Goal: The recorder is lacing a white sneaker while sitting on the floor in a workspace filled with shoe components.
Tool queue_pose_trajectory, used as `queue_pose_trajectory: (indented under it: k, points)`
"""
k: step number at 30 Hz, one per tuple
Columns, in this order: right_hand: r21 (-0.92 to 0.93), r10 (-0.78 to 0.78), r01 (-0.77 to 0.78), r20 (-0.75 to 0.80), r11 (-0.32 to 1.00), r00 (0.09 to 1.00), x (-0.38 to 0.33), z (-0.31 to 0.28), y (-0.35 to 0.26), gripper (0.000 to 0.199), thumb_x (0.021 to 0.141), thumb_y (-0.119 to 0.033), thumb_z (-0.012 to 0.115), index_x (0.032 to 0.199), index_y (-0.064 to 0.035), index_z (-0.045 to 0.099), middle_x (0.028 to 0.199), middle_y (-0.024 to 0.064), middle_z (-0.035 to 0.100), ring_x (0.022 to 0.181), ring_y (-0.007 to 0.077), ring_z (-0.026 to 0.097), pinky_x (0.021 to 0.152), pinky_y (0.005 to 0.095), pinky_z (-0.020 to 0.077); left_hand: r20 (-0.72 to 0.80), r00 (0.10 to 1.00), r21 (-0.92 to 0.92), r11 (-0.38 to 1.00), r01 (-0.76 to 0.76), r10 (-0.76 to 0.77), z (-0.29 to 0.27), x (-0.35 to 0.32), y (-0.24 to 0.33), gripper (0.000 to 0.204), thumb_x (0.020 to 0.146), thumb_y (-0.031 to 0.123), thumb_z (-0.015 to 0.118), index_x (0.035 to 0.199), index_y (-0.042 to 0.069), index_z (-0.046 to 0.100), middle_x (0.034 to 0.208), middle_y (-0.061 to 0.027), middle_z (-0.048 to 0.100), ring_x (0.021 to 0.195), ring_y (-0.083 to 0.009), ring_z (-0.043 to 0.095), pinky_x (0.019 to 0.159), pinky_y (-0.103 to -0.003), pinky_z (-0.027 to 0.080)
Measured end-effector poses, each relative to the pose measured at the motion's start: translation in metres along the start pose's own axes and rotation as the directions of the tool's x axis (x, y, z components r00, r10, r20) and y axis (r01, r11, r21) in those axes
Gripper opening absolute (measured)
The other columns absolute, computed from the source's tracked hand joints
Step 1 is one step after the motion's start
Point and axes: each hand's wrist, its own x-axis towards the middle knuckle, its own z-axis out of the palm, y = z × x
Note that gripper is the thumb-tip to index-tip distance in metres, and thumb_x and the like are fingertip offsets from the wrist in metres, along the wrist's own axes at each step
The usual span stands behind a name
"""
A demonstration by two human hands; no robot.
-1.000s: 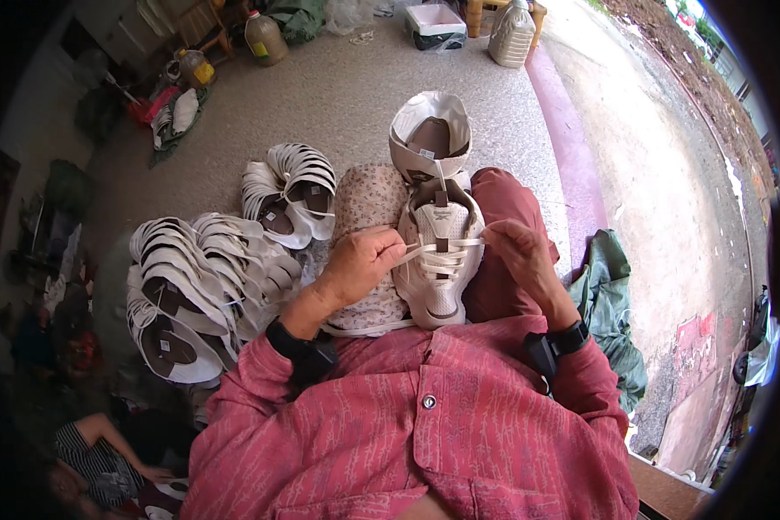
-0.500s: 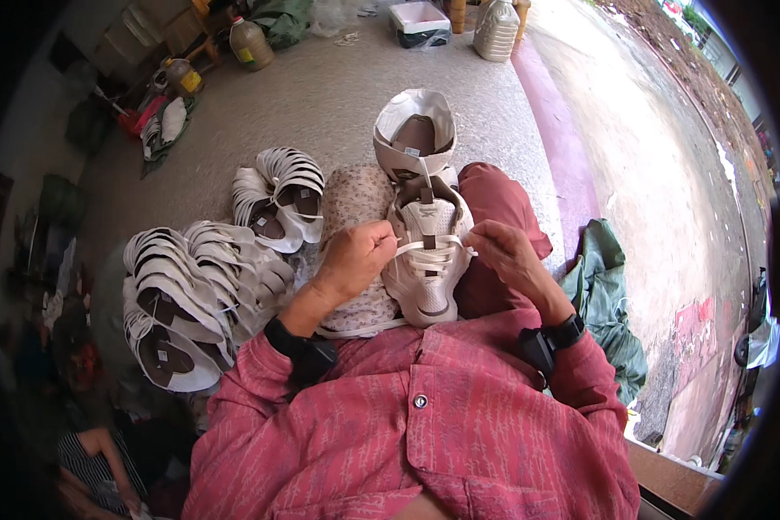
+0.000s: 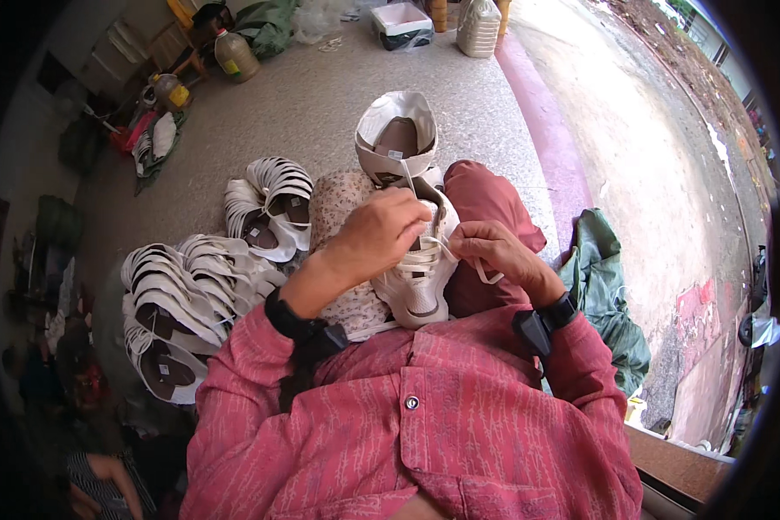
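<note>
A white and beige sneaker [image 3: 414, 290] sits between my knees, its toe toward me. Its white shoelace [image 3: 426, 253] crosses the tongue. My right hand [image 3: 496, 250], at the sneaker's right side, pinches the lace, and a loose length hangs below the fingers. My left hand [image 3: 383, 227] lies across the sneaker's left side with fingers curled in over the tongue; what its fingertips hold is hidden. Just beyond stands a pale unfinished shoe upper [image 3: 373, 156] with a brown insole, joined to the sneaker by a taut-looking white strip.
Stacks of white shoe uppers [image 3: 169, 299] lie to my left, with another bundle [image 3: 273, 204] farther forward. A green cloth [image 3: 602, 290] is bunched at my right. Plastic jugs [image 3: 234, 56] and a white box [image 3: 402, 22] stand at the back of the speckled floor [image 3: 295, 104].
My left hand has moved right and up, from the sneaker's left edge to over its tongue. My right hand has shifted slightly left, with its fingers now pinching nearer the laces.
</note>
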Motion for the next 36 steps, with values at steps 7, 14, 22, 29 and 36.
queue_pose_trajectory:
  k: [7, 14, 22, 29, 36]
  points:
    - [-0.105, -0.142, 0.131, -0.105, 0.986, 0.984, 0.007, 0.001, 0.006, 0.022, 0.097, -0.021, 0.055, 0.095, -0.0022, 0.066, 0.078, -0.003, 0.058, 0.073, 0.0061, 0.053, 0.065, 0.0238, 0.0415, 0.196, 0.977, -0.143, 0.983, 0.115, -0.085, 0.017, 0.019, -0.007, 0.013, 0.078, 0.006, 0.07, 0.088, 0.001, 0.064, 0.08, -0.0097, 0.058, 0.074, -0.0248, 0.061, 0.069, -0.035, 0.048]
    - [-0.651, -0.424, 0.171, -0.253, 0.74, 0.87, 0.004, -0.006, -0.017, 0.031, 0.079, -0.013, 0.079, 0.105, -0.0027, 0.065, 0.098, 0.006, 0.058, 0.087, 0.0203, 0.058, 0.078, 0.0343, 0.0476, 0.249, 0.95, -0.235, 0.939, 0.251, -0.191, 0.019, 0.014, -0.009, 0.011, 0.077, 0.006, 0.07, 0.087, 0.001, 0.068, 0.08, -0.0078, 0.062, 0.076, -0.0199, 0.063, 0.069, -0.032, 0.049]
    - [-0.516, -0.599, 0.54, 0.063, 0.665, 0.798, 0.033, -0.03, 0.005, 0.033, 0.072, -0.01, 0.084, 0.099, -0.007, 0.066, 0.1, 0.0032, 0.049, 0.09, 0.0168, 0.052, 0.079, 0.0296, 0.0463, 0.261, 0.951, -0.105, 0.975, 0.197, -0.164, 0.02, 0.016, -0.009, 0.012, 0.077, 0.011, 0.071, 0.088, 0.006, 0.071, 0.082, -0.0069, 0.063, 0.079, -0.0234, 0.066, 0.071, -0.033, 0.05]
    - [-0.414, -0.546, 0.519, 0.062, 0.748, 0.836, 0.03, -0.032, 0.002, 0.028, 0.074, -0.009, 0.083, 0.096, -0.0068, 0.067, 0.1, 0.0013, 0.048, 0.09, 0.0125, 0.053, 0.077, 0.0258, 0.0468, 0.198, 0.975, 0.0, 0.995, 0.103, -0.101, 0.023, 0.015, -0.005, 0.006, 0.079, 0.013, 0.07, 0.083, 0.01, 0.07, 0.08, -0.006, 0.062, 0.079, -0.0263, 0.065, 0.068, -0.036, 0.051]
    - [-0.408, -0.485, 0.471, 0.076, 0.782, 0.871, 0.033, -0.036, 0.003, 0.027, 0.077, -0.011, 0.082, 0.099, -0.0066, 0.067, 0.101, 0.0022, 0.048, 0.091, 0.0142, 0.054, 0.077, 0.0257, 0.0473, -0.537, 0.839, 0.388, 0.858, 0.338, -0.088, -0.082, 0.019, -0.075, 0.012, 0.093, 0.018, 0.062, 0.089, 0.007, 0.066, 0.08, -0.0117, 0.061, 0.071, -0.0312, 0.063, 0.062, -0.038, 0.05]
